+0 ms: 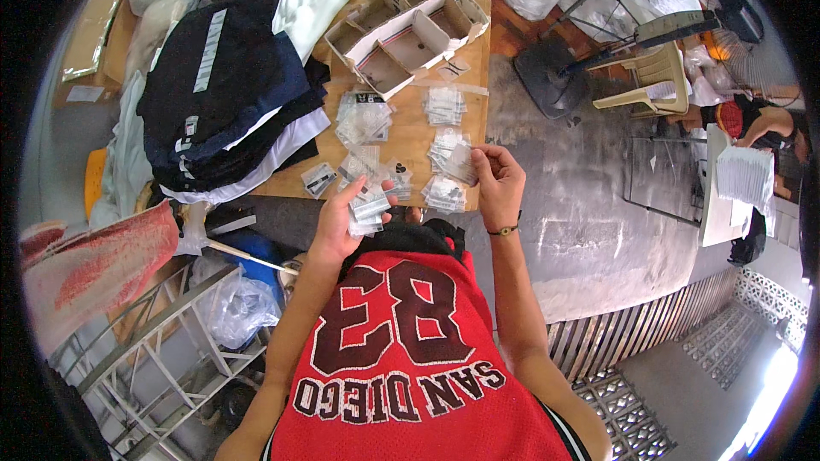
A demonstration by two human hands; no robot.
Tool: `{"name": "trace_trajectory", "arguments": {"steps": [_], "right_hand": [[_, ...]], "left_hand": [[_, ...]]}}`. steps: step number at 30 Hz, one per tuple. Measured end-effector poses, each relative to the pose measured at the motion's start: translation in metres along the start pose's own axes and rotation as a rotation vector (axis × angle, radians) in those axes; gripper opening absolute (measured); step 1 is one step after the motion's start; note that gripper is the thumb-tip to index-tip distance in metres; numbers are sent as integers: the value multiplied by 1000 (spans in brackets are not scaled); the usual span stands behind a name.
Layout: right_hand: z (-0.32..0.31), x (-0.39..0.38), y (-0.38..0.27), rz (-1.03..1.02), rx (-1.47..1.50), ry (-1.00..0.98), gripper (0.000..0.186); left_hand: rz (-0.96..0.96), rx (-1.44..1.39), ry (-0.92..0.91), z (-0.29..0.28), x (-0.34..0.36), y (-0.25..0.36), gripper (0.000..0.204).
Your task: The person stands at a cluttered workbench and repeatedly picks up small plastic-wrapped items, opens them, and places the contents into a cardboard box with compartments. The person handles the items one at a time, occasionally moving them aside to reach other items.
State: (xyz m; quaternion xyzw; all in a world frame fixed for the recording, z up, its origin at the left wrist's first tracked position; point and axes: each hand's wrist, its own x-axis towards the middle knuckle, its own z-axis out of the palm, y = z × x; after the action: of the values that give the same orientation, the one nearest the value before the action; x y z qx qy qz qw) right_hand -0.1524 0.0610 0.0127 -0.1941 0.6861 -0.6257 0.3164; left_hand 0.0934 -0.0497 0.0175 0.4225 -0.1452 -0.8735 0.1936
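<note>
My left hand (336, 224) is closed around a loose bunch of small clear printed labels (368, 207), which fan out between thumb and fingers. Over the table's right edge, my right hand (502, 186) pinches one clear label (462, 164) between thumb and fingertips. That label overlaps a middle pile of labels (442, 147). Another pile (445, 106) lies farther away, and a nearer pile (445, 194) sits close to the front edge. Left of these rests a larger loose heap of labels (363, 122). A small stack (319, 179) lies beside my left hand.
A white divided cardboard box (410, 44) stands at the far side of the wooden table (472, 68). Folded dark garments (226, 77) are heaped on the left. Beyond the table are a floor fan (675, 27), a plastic chair (645, 81) and a person (756, 124). A metal ladder (162, 358) is lower left.
</note>
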Motion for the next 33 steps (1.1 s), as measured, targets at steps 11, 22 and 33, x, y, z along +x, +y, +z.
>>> {"name": "trace_trajectory", "arguments": {"steps": [11,22,33], "right_hand": [[8,47,44,-171,-390,-37,18],[-32,-18,57,-237,-517,241,11],[92,-57,4,102,-63,-201,22]], "left_hand": [[35,-39,38,-12,-10,-11,43],[-87,88,-6,-8,-11,-3,39],[-160,361,-138,-15,-13,14,38]]}}
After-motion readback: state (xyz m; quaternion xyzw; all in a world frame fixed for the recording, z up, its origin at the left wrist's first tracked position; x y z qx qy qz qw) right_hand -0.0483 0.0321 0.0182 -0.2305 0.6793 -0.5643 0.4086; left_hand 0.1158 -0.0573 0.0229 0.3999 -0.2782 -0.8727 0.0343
